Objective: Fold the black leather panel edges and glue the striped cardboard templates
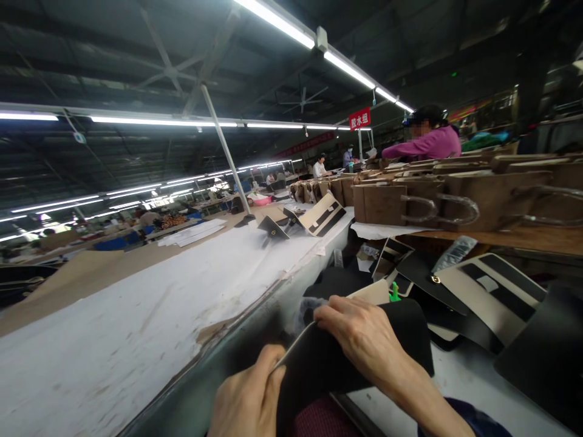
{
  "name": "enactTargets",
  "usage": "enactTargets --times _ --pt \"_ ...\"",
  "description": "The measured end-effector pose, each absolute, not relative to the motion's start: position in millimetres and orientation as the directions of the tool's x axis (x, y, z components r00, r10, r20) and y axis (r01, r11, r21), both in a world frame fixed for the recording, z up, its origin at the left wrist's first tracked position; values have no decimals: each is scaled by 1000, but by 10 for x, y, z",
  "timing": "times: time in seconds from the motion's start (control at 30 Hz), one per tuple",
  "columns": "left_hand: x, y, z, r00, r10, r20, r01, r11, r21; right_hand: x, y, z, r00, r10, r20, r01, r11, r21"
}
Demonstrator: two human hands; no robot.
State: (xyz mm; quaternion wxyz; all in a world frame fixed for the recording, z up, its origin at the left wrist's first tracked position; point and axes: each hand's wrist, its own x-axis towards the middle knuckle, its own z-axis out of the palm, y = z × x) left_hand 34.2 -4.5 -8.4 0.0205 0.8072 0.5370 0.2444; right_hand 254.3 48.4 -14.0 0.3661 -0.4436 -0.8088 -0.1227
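Both hands (368, 337) hold a black panel (312, 370), long axis slanting up rightward.

Bare left hand (248, 394) and right hand (359, 331), 2 in all, the latter with raised knuckles. A dark navy sleeve (473, 420) ends on the right forearm (421, 388). Finely textured maroon cloth (322, 419), possibly clothing, shows at bottom centre.

right of one long white-papered table (122, 346), one bent black panel (314, 364), one bare left hand (248, 394), one bare right hand (368, 334), one green plastic piece (394, 292) and at least three clear-plastic-wrapped loop handles (476, 211) are counted. near the table's far end, one pale pole (223, 145) is seen; beyond it, one white-lettered red sign (359, 119).
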Motion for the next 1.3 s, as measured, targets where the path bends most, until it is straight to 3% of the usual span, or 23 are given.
enactTargets --times 0.1,0.2,0.43,0.57,0.73,0.83,0.93,1.07,1.3 --pt "596 60 -57 232 947 224 959 -261 107 2409 483 -205 -387 587 711 791 608 -71" --pt "880 138 -30 111 973 203 989 -128 73 2341 458 -215 -426 589 687 764 641 -76" --pt "681 251 25 98 967 237 979 -137 154 2713 301 -52 -327 544 773 782 615 -102" --pt "403 215 48 121 910 398 918 -255 305 3044 354 8 -107 618 778 740 573 -353" --pt "354 93 115 147 853 501 778 -413 474 3133 627 -6 104 680 726 457 615 -642" --pt "382 22 137 203 829 521 760 -469 449 3111 709 -14 130 774 619 231 584 -778" --pt "384 -45 124 219 830 513 780 -465 419 3104 687 7 78 891 447 2 448 -894" --pt "384 -104 118 181 852 491 758 -439 482 3098 642 17 199 900 389 -99 413 -905" --pt "455 -67 198 312 837 449 531 -546 649 3083 630 -30 312 817 484 31 501 -865"
